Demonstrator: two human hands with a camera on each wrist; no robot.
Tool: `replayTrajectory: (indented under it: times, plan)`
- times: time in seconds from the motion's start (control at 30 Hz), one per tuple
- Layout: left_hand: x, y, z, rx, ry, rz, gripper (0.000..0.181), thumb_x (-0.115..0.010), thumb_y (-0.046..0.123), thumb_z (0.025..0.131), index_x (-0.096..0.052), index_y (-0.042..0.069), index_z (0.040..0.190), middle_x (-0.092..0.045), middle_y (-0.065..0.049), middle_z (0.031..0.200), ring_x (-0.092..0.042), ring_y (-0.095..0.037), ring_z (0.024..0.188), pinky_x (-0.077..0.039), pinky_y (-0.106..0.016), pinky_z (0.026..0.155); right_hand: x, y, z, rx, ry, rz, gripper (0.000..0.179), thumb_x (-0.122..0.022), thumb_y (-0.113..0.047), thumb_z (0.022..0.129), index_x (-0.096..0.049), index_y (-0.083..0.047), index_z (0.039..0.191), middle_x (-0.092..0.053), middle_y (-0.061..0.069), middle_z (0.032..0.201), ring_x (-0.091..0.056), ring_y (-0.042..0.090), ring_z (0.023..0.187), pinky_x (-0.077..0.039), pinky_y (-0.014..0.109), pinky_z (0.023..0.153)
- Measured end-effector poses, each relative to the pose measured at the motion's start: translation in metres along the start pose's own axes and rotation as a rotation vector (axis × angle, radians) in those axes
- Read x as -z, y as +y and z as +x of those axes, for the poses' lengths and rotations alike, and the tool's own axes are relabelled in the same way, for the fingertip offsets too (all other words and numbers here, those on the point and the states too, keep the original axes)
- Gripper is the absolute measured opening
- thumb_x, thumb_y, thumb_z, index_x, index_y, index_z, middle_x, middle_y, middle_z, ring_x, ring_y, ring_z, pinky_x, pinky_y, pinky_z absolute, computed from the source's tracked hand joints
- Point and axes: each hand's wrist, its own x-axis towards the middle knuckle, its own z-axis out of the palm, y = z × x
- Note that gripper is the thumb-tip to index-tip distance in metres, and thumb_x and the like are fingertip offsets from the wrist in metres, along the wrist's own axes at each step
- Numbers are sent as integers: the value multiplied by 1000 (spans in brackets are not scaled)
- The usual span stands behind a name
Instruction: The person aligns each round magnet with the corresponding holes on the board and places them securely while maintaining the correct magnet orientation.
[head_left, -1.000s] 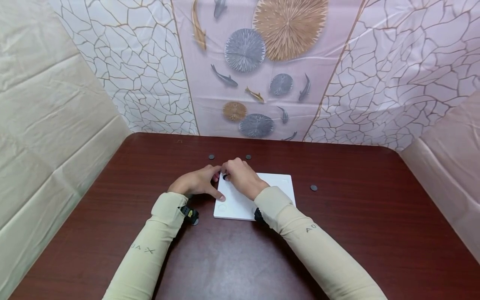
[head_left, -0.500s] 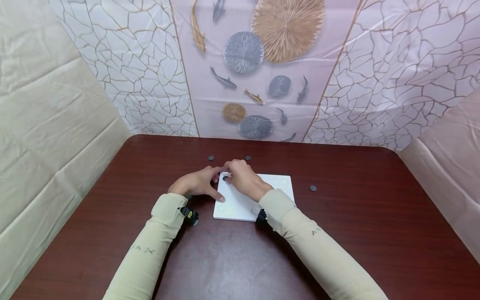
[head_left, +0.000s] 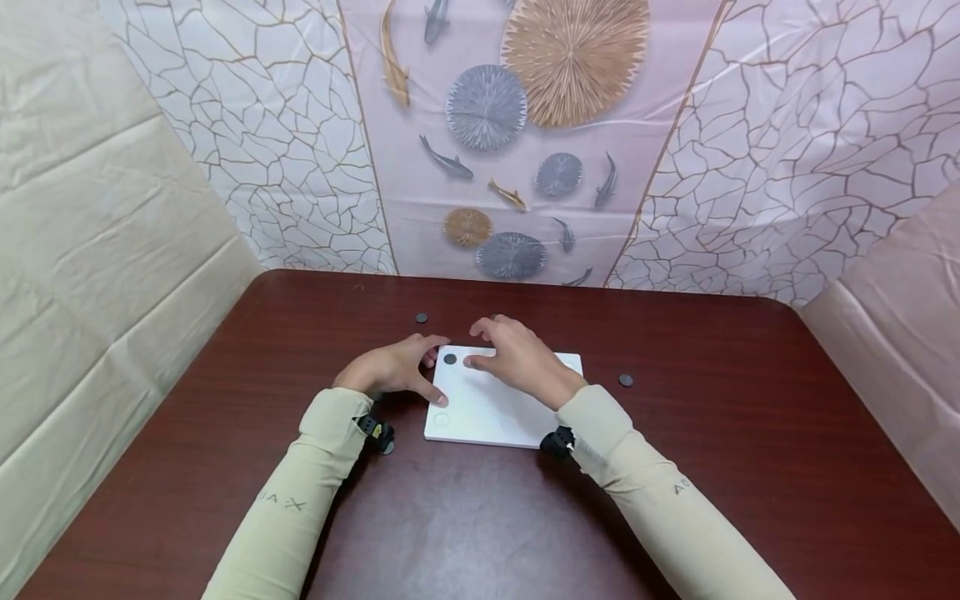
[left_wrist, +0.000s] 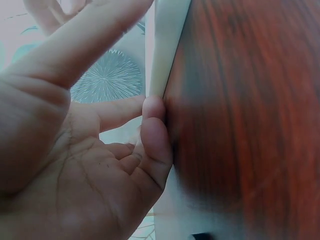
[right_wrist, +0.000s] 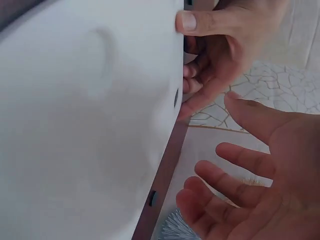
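Note:
A flat white board (head_left: 491,408) with shallow round recesses lies on the table. My left hand (head_left: 392,364) holds its left side, thumb over the top face and the other fingers against the edge; the left wrist view shows those fingertips (left_wrist: 154,132) at the board's side. A small dark grey disc (head_left: 450,359) sits at the board's far left corner, also visible as a thin dark disc (right_wrist: 176,97) in the right wrist view. Above the board, just right of that disc, my right hand (head_left: 521,358) is raised with fingers loosely spread, holding nothing.
Similar grey discs lie on the brown table (head_left: 712,433): one disc (head_left: 422,318) behind the board, another disc (head_left: 626,380) to its right, and a disc (head_left: 387,448) beside my left wrist. A patterned cloth (head_left: 487,225) hangs behind the table.
My right hand has let go of the grey disc at the far left corner and moved right and up, leaving the disc on the board. My left hand has stayed in place.

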Motion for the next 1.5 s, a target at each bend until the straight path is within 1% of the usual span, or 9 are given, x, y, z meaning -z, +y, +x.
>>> replayTrajectory:
  times: [0.2,0.33,0.57,0.8,0.9,1.2,1.3,1.4,1.5]
  plan:
    - [2,0,-3,-2,8,-7,103,-95,26,79,-37,9,162,-53,-11,130,-52,-24,122,-42,-40,109,6,5,-16,-52,-6,9,54,-76,-29,100,-59,-3,144,-58,21,137,-56,35,126,-50,48,104]
    - [4,1,-2,-1,5,-8,103,-95,27,80,-37,10,163,-53,-11,131,-51,-24,122,-42,-41,110,15,9,-26,-98,-15,19,59,-74,-27,101,-52,-5,151,-51,23,142,-54,36,127,-50,50,103]
    - [6,3,-2,3,-1,-6,104,-95,28,80,-35,12,164,-52,-10,131,-51,-24,122,-42,-40,110,31,18,-42,-169,-82,39,69,-69,-32,103,-40,-6,160,-42,25,149,-48,38,132,-46,53,105]
    - [8,6,-2,-6,1,4,104,-95,28,80,-35,12,164,-52,-10,130,-51,-23,122,-42,-40,109,41,35,-56,-256,-99,40,74,-67,-35,104,-34,-4,162,-32,30,154,-41,44,140,-46,58,106]
    - [7,6,0,-8,3,2,104,-95,28,80,-36,12,164,-52,-9,130,-51,-23,122,-42,-39,109,45,44,-61,-287,-108,48,75,-66,-36,104,-32,-2,162,-30,33,153,-45,45,138,-45,59,107]
    - [4,2,-1,-4,-1,-5,104,-95,27,81,-35,11,164,-52,-8,127,-50,-22,119,-43,-38,106,46,64,-67,-372,-143,63,82,-70,-35,102,-28,4,161,-32,37,149,-59,40,122,-49,56,103]
    - [5,0,-3,-1,6,-7,103,-95,26,81,-35,11,164,-53,-8,128,-51,-22,119,-43,-39,106,42,68,-66,-394,-151,87,84,-71,-34,102,-26,5,161,-35,38,150,-70,32,97,-55,48,93]
    - [3,-1,-4,-7,-2,-31,103,-94,25,81,-35,10,164,-52,-9,128,-50,-22,119,-43,-39,106,38,73,-66,-418,-156,108,85,-73,-32,101,-25,7,161,-47,35,143,-70,24,68,-56,38,78]
    - [1,-2,-4,-6,-6,-49,103,-94,25,81,-35,10,164,-52,-9,129,-49,-22,119,-43,-39,105,34,77,-68,-425,-161,120,89,-75,-33,100,-24,7,161,-56,32,137,-66,21,59,-54,33,68]
